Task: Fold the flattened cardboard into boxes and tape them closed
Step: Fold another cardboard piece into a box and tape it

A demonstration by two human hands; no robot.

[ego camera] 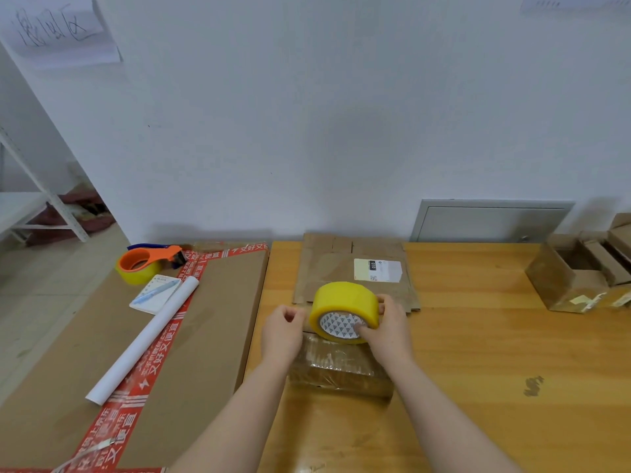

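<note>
A yellow packing-tape roll [345,302] is being gripped by the right hand [389,331], with the thumb lying across the patterned core and the fingers curling over the far rim. The roll is being held on its edge, just above a small cardboard box [341,368] at the front-middle of the wooden tabletop [495,353]. The box is standing closed, its top covered in glossy, wrinkled clear tape.

The left hand [282,332] is being held just beside the roll's left side, fingers curled and thumb meeting forefinger. Whether a tape end is being pinched there cannot be told.

Behind the roll, a flattened cardboard piece [327,268] is lying flat on the tabletop, reaching back to the wall and carrying 1 white shipping label [377,269]. At the far right edge, open cardboard boxes [566,285] are standing together, well apart from the hands.

A large carton [211,319] is sitting against the tabletop's left edge, and its top is crossed by red printed tape [160,363]. 4 things are resting on it:
- an orange tape dispenser [143,262] loaded with a yellow roll
- a notepad [153,297]
- 1 blue pen [160,290], lying on the notepad
- a white paper tube [143,339], lying diagonally and touching the notepad's right edge

A grey metal panel [491,221] is set into the wall behind the tabletop. A handwritten paper sign [58,29] is hanging at the upper left, above a white shelf frame [37,206] standing on the floor.
</note>
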